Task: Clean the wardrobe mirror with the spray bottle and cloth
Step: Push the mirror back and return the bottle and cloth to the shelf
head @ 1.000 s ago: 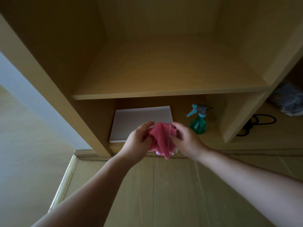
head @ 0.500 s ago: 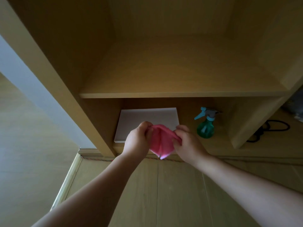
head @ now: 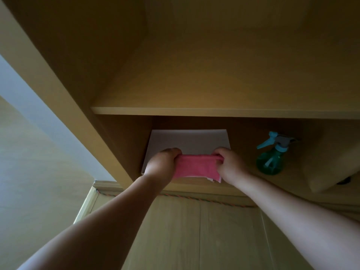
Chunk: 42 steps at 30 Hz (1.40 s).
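Hands: left hand and right hand each clamped on one end of the cloth, stretched between them.
Cloth: over the front edge of the pale panel, likely the mirror, in the shelf's left corner.
Bottle: upright, right of the panel.
Risk: a hard wipe could push the loose panel off the front edge, and a wide rightward stroke could topple the bottle.

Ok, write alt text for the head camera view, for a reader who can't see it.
A person's left hand and right hand grip a pink cloth stretched between them, in front of a pale flat panel lying in the lower compartment of a wooden wardrobe. A green spray bottle with a teal trigger stands upright to the panel's right, untouched.
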Motion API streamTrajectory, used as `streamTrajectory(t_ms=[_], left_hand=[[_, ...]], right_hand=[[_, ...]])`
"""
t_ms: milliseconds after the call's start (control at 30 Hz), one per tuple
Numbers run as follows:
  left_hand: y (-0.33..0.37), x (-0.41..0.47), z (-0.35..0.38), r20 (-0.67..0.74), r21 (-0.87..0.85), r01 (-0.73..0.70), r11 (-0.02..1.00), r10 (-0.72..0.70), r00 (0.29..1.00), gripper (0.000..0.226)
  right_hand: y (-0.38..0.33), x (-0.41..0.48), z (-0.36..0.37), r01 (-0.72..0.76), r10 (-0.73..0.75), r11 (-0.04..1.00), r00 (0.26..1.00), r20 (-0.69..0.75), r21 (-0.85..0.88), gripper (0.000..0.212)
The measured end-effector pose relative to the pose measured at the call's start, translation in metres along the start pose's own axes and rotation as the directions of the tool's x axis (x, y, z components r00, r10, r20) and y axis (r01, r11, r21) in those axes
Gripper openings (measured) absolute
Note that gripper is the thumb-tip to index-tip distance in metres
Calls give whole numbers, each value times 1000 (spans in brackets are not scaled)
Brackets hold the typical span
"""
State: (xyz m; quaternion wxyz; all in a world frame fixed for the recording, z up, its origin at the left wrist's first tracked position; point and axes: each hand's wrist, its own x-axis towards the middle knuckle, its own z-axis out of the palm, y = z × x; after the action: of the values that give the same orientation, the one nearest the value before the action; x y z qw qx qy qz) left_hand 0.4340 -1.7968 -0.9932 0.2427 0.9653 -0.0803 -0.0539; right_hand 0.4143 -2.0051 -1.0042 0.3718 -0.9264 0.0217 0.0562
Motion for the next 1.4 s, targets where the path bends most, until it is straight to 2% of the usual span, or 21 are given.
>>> streamTrajectory(t_ms=[167,300,400,567,633,767,900,1067,1200,1300,1400], left_hand=[[-18,31,16,-53,-19,21,1000,-22,998,37],[-26,40,26,-65,8,62,998,-62,996,44],[-28,38,37,5,91,39,995,-40,999,46],[-32,35,61,171,240,-52,969,10,985,36],[-37,36,69,205,265,-94,960,39,978,40],[-47,43,77,266,359,-146,922,49,963,50],[-50,55,80,254,349,-130,928,40,966,55],[-56,72,82,252,321,-35,947,-50,966,56],[-67,65,86,211,258,4,966,-60,976,59],[-71,65,85,176,139,61,988,-85,981,59],[-72,60,85,183,182,18,983,-52,982,56]], right_hand=[[13,36,14,-64,60,996,996,-60,-56,15],[21,57,24,-80,69,993,992,-109,-93,31],[29,55,36,-64,62,986,998,-18,-154,50],[38,46,52,138,-75,942,975,208,-307,42],[37,47,56,164,-53,912,956,288,-376,45],[36,59,58,186,-12,864,937,348,-469,51],[42,76,56,233,28,777,915,403,-584,56],[44,95,53,219,66,734,919,389,-643,68],[46,90,58,86,132,750,952,276,-656,61],[47,90,61,38,138,678,974,177,-734,56],[50,85,64,32,142,679,974,174,-733,54]])
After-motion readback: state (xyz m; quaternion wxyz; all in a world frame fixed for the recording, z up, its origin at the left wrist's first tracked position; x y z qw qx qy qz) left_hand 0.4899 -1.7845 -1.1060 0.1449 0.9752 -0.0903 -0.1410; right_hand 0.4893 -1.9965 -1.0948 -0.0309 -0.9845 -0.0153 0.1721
